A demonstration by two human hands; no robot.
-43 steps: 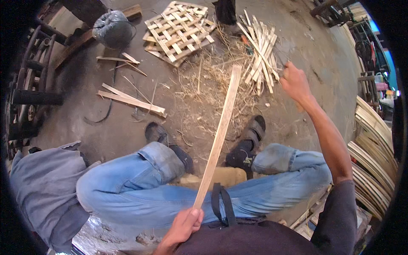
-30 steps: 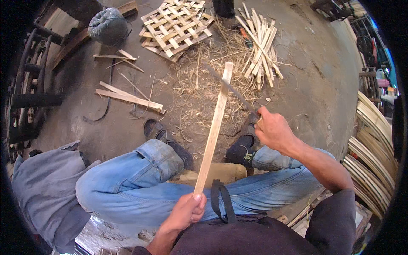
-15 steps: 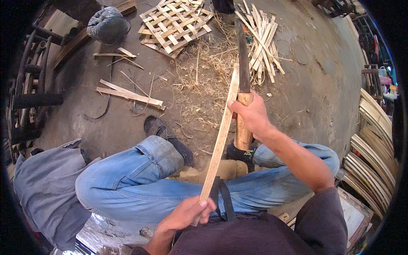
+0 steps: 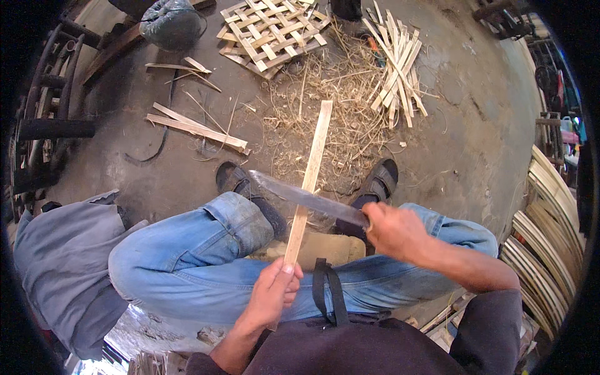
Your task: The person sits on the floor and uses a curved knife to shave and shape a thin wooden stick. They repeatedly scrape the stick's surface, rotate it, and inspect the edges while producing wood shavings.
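Note:
My left hand [image 4: 272, 290] is closed round the lower end of a flat, pale bamboo strip [image 4: 317, 150], which slants up and away over my lap. My right hand [image 4: 397, 231] grips a large knife [image 4: 309, 201] by its handle, mostly hidden in the fist. The long blade points left and crosses the strip around its middle; whether it touches the strip I cannot tell. Below the crossing, between my legs, lies a yellowish block [image 4: 312, 250].
Thin shavings [image 4: 312, 119] litter the floor ahead. Beyond them are woven lattice panels [image 4: 269, 31] and a pile of cut strips [image 4: 400, 69]. Loose strips [image 4: 197, 131] lie left. Bundled curved slats [image 4: 544, 250] stand at the right, a grey cloth [image 4: 69, 269] at the left.
The knife has swung from pointing away to lying crosswise over the strip. My right hand has let go of the strip and moved nearer; my left hand has shifted slightly up.

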